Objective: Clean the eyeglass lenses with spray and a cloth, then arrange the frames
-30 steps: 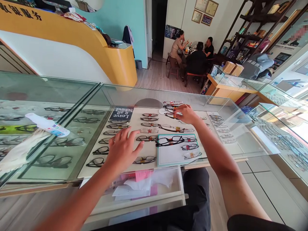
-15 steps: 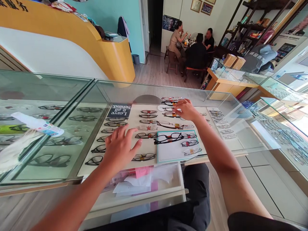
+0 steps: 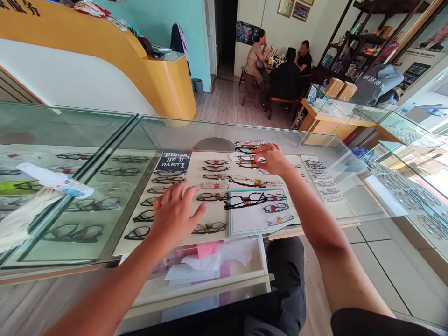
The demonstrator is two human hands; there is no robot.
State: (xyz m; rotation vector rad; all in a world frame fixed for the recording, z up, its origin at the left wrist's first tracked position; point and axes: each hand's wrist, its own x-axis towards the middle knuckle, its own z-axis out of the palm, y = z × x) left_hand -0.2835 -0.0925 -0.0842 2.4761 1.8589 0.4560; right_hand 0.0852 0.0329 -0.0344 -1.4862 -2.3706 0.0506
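Observation:
My left hand (image 3: 177,210) is open, its fingers spread above the left columns of eyeglasses in the glass display case. Under its thumb side lies a dark-framed pair of glasses (image 3: 210,227). At the far end of the middle column, my right hand (image 3: 272,158) has its fingers closed on the right end of a pair of eyeglasses (image 3: 248,164) with an orange tag; the fingertips are partly hidden. Closer to me, a black-framed pair (image 3: 245,200) lies across a white, teal-edged board (image 3: 247,224), with smaller pairs along the board's right side.
A pulled-out drawer (image 3: 241,282) holds plastic bags and papers below the case. A white bottle (image 3: 56,180) and a cloth (image 3: 26,224) lie on the glass at left. More eyeglasses stand in the right section (image 3: 318,179). Several people sit at a table beyond.
My right hand has shifted very slightly, and the tagged eyeglasses at its fingertips have moved a little to the right. My left hand stays in place.

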